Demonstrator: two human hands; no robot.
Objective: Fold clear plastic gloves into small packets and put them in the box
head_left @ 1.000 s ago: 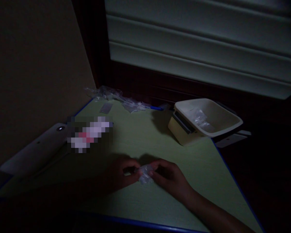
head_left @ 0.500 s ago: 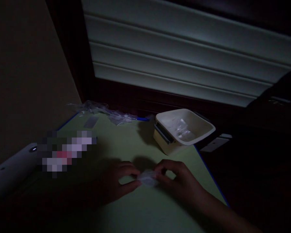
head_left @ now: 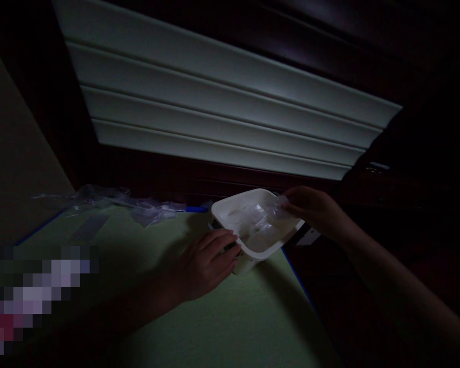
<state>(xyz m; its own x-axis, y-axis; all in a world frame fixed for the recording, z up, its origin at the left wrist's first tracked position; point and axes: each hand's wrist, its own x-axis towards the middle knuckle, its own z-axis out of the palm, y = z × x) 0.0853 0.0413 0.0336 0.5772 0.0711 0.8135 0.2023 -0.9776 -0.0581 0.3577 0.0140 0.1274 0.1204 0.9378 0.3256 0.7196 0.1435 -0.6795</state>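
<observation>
Clear crinkled plastic piece (head_left: 280, 200) is at the container's far-right rim, above the opening. Nearest lies the pale green table (head_left: 214, 327) with a blue edge, under the container. Well to the container's left, a pixelated patch (head_left: 34, 294) hides a whitish and red thing. The left hand (head_left: 209, 260) is partly open, its slightly bent fingers touching the container's near-left side; its thumb cannot be made out. The cream, rounded-rectangular plastic container (head_left: 258, 254) has shiny clear plastic pieces (head_left: 258, 220) inside. The right hand (head_left: 316, 209) is nearly closed at the container's far right, thumb and fingertips pinching the plastic. Left of the container lie a flat translucent rectangle (head_left: 90, 226), a loose heap of clear plastic (head_left: 141, 208) and a slim blue object (head_left: 196, 209). Beyond the container stands a pale slatted panel (head_left: 214, 112) in a dark frame.
</observation>
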